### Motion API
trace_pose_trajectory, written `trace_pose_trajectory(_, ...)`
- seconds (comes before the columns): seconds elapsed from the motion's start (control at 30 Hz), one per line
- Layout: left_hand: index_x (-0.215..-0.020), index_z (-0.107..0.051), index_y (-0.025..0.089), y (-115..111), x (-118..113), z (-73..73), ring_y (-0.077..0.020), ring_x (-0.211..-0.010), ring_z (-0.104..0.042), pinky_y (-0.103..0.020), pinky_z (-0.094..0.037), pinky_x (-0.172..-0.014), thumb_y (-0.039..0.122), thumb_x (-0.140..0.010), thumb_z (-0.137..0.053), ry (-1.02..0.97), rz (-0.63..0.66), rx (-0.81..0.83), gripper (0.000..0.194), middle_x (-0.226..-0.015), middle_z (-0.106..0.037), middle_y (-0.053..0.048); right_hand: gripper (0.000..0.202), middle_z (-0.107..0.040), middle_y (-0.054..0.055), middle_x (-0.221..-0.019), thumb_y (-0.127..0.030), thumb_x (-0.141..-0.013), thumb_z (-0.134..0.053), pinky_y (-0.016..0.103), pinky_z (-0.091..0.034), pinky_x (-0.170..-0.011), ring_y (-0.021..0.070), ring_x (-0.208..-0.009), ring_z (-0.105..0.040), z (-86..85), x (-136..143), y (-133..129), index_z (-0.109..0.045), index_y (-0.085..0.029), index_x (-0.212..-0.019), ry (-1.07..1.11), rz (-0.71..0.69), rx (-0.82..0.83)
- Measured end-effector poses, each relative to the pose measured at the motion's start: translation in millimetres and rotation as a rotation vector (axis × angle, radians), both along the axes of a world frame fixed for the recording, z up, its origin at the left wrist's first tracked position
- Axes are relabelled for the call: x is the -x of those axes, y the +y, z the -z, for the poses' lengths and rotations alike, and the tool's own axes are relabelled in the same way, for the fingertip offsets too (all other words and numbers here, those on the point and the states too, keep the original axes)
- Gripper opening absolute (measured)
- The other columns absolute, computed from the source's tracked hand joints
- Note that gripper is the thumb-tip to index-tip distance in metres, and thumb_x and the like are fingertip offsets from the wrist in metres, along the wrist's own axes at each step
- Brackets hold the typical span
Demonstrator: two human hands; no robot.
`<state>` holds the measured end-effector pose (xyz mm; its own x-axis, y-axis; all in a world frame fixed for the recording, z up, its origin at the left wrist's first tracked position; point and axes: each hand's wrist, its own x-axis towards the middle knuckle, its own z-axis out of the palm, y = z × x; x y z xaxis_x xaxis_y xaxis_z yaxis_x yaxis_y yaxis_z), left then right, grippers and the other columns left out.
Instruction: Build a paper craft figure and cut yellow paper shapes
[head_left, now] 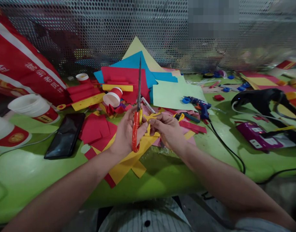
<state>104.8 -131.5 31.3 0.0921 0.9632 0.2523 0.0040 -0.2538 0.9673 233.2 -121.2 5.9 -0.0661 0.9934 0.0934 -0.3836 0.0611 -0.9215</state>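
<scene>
My left hand (122,133) is closed round a pair of scissors (136,132) with red and yellow handles, the blades pointing up and away from me. Its fingertips also touch a small cut piece of yellow paper (152,116). From the other side, my right hand (169,129) pinches that same piece between thumb and fingers. Below the hands lie larger yellow paper strips (126,161) and red paper pieces (96,129). The fingers partly cover the small piece, so I cannot make out its full shape.
A black phone (65,135) and white paper cups (33,104) are at left. Coloured sheets (177,93) lie behind, with a blue glue gun (203,109) and its black cable to the right. A purple device (259,135) sits further right. Perforated metal (102,29) closes off the back.
</scene>
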Motion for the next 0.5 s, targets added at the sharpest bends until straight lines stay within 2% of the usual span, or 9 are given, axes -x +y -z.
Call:
trace_pose_trajectory(0.13,-0.106,-0.053,0.019,2,1,0.4,-0.0079,-0.051,-0.051,-0.023,-0.047,-0.052,0.02,-0.069,-0.067,0.009,0.002,0.009,0.04,-0.067,-0.056,0.004,0.021,-0.057,-0.005,-0.043,-0.031,-0.06,-0.075,0.017,-0.042,-0.039,0.006,-0.037,-0.051,-2.5,2,-1,-0.06,-0.017,-0.055,0.005,-0.004,0.047)
trace_pose_trajectory(0.27,-0.103,-0.056,0.02,2,3,5.3,-0.0101,-0.062,-0.055,-0.023,-0.048,-0.058,0.016,-0.07,-0.062,0.004,-0.037,0.096,0.034,-0.073,-0.058,0.002,0.018,-0.056,-0.007,-0.044,-0.027,-0.062,-0.073,0.016,-0.041,-0.039,0.0051,-0.037,-0.051,-5.3,1,0,-0.058,-0.018,-0.056,0.099,0.111,0.061)
trace_pose_trajectory(0.4,-0.103,-0.057,0.023,-2,8,20.2,-0.0116,-0.057,-0.055,-0.022,-0.045,-0.047,0.027,-0.079,-0.052,0.076,-0.004,0.244,0.025,-0.075,-0.058,-0.001,0.015,-0.058,-0.007,-0.05,-0.027,-0.064,-0.072,0.019,-0.049,-0.048,0.0066,-0.044,-0.057,-8.7,-1,2,-0.059,-0.019,-0.06,0.205,0.253,0.043)
trace_pose_trajectory(0.5,-0.113,-0.054,0.025,-6,10,35.0,-0.0143,-0.061,-0.058,-0.027,-0.049,-0.052,0.03,-0.082,-0.043,0.193,0.059,0.19,0.032,-0.084,-0.06,-0.004,0.015,-0.062,-0.006,-0.055,-0.028,-0.064,-0.072,0.023,-0.053,-0.056,0.0088,-0.052,-0.062,-9.9,-2,3,-0.059,-0.02,-0.061,0.255,0.313,0.023)
